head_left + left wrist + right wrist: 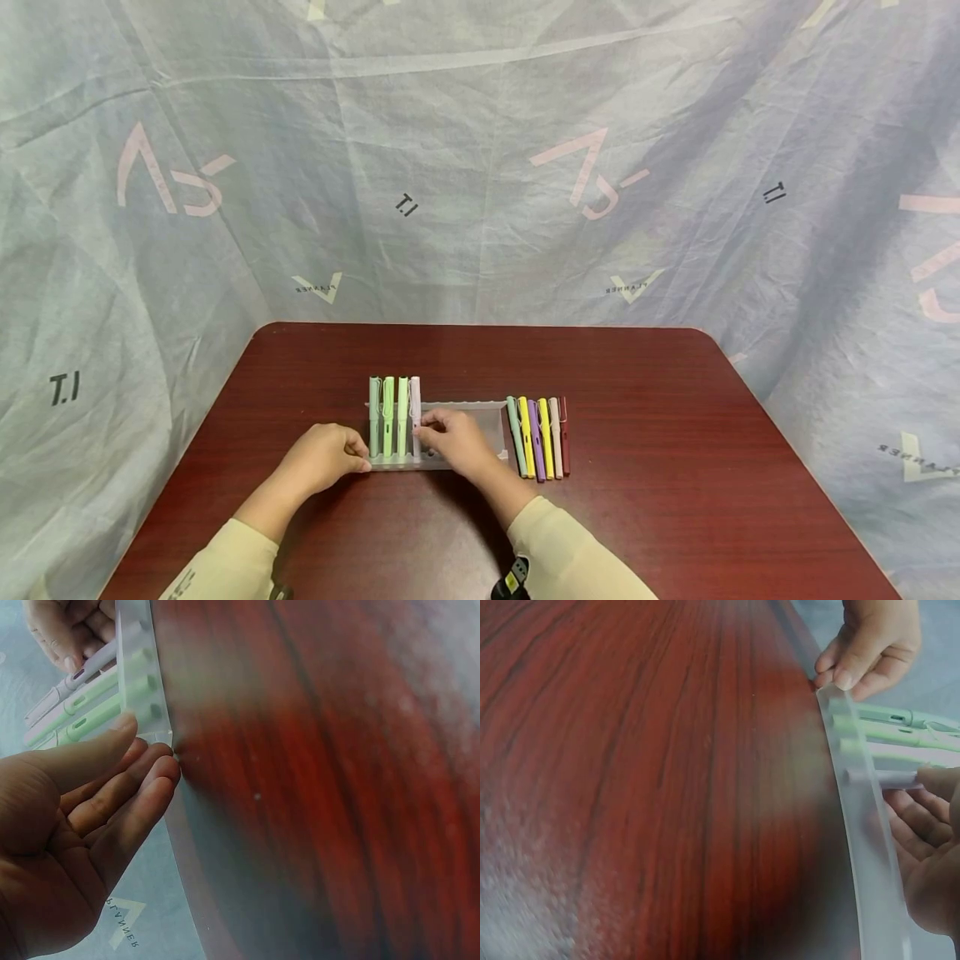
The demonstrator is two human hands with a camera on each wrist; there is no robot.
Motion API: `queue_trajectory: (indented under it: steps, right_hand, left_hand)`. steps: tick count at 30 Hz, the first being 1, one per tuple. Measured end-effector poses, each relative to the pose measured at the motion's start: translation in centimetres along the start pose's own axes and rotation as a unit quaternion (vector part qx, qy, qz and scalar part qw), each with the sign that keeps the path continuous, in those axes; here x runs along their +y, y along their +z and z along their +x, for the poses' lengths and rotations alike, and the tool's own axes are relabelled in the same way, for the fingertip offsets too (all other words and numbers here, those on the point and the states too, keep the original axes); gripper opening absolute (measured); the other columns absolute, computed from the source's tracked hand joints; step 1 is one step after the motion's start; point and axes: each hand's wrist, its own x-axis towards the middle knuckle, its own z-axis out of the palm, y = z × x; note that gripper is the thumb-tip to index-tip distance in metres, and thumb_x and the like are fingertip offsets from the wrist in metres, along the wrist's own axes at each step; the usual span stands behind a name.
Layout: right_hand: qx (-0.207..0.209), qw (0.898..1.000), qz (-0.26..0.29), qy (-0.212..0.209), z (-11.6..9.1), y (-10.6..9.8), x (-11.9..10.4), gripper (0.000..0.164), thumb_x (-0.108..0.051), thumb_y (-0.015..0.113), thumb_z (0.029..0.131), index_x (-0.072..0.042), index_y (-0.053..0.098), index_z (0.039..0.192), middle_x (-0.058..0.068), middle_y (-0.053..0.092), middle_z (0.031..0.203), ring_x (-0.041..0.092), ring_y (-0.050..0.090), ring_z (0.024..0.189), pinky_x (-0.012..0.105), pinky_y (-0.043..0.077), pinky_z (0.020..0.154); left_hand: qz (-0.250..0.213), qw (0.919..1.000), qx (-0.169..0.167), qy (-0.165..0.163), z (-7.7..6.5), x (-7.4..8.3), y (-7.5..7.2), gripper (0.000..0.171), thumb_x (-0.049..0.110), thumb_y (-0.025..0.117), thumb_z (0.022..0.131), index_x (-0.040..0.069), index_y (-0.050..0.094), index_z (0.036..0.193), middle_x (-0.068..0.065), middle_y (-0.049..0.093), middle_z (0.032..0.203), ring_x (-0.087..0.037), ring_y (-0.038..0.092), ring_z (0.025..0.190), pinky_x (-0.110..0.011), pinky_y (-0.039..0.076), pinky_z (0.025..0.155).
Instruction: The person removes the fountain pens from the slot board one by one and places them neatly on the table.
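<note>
A translucent plastic pen tray lies on the table with several pens side by side in its left part. These are a grey-green pen, two light green pens and a pale lilac pen, their clip ends reaching past the tray's back edge. My left hand pinches the tray's front left corner between thumb and fingertips. With thumb and fingers, my right hand pinches the lilac pen, whose lower end lies at the tray's notched front edge in the right wrist view.
Just right of the tray, several pens lie in a row on the dark red table: a green pen, two yellow pens, a purple pen, a pinkish pen and a dark red pen. Grey printed cloth hangs behind.
</note>
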Motion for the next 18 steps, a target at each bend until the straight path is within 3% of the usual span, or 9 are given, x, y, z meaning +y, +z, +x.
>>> queue_trajectory:
  steps: [5,8,14,18]
  right_hand:
    - [0.009,1.0,0.021,0.01,-0.1,-0.1,-0.1,0.017,-0.025,0.068,0.093,-0.009,0.07,0.097,0.008,0.071,0.078,0.019,0.068,0.068,0.023,0.05,0.059]
    - [0.014,0.998,0.065,0.016,-0.2,-0.3,-0.4,0.018,-0.024,0.067,0.093,-0.008,0.07,0.1,0.01,0.072,0.085,0.024,0.071,0.073,0.029,0.055,0.063]
    - [0.007,0.98,0.197,0.01,-0.5,-0.7,-0.5,0.021,-0.012,0.065,0.094,0.004,0.065,0.107,0.024,0.07,0.101,0.044,0.07,0.083,0.054,0.057,0.074]
    - [-0.008,0.972,0.234,0.012,-0.9,-1.2,-0.3,0.022,-0.009,0.064,0.094,0.007,0.063,0.108,0.03,0.067,0.103,0.037,0.071,0.08,0.056,0.056,0.074]
  left_hand:
    - [-0.004,1.0,-0.001,0.0,-0.1,0.0,0.0,0.01,0.021,0.083,0.076,0.023,0.073,0.075,0.014,0.067,0.071,-0.007,0.057,0.07,-0.032,0.048,0.069]
    - [-0.007,1.0,-0.001,0.001,-0.1,0.1,-0.1,0.01,0.02,0.083,0.076,0.022,0.073,0.076,0.014,0.067,0.071,-0.007,0.058,0.07,-0.032,0.049,0.069]
    - [-0.004,1.0,-0.001,0.002,-0.1,0.0,-0.1,0.01,0.021,0.082,0.076,0.022,0.073,0.076,0.014,0.067,0.071,-0.006,0.059,0.071,-0.033,0.049,0.07]
    - [-0.004,1.0,0.0,0.004,-0.1,0.0,0.0,0.01,0.021,0.082,0.076,0.023,0.072,0.076,0.015,0.067,0.071,-0.006,0.059,0.072,-0.033,0.049,0.071]
